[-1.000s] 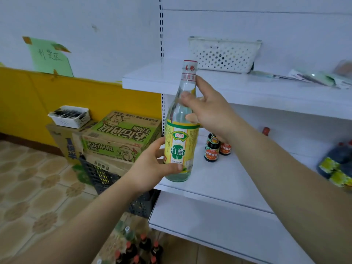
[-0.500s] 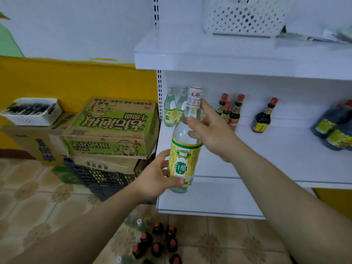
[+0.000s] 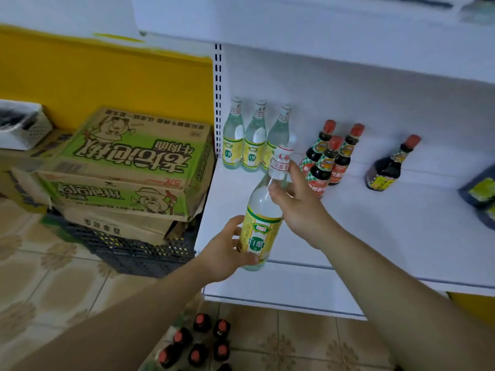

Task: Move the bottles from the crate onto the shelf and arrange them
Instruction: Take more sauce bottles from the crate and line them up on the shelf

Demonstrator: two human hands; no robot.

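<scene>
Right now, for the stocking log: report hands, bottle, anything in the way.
Left hand grips clear bottle at base, right hand at neck. Bottle tilted at shelf front edge. Three matching bottles back left; dark sauce bottles close by right hand.

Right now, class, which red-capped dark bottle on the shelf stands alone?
The squat one farthest right: bare shelf surrounds it, while the other three stand bunched together just beyond the right hand.

Lying bare along the shelf (image 3: 388, 236) front; crowding the back left with three clear bottles (image 3: 254, 137); blocking mid-back with three dark bottles (image 3: 332, 159); closing in overhead with the upper shelf (image 3: 321, 28).
</scene>
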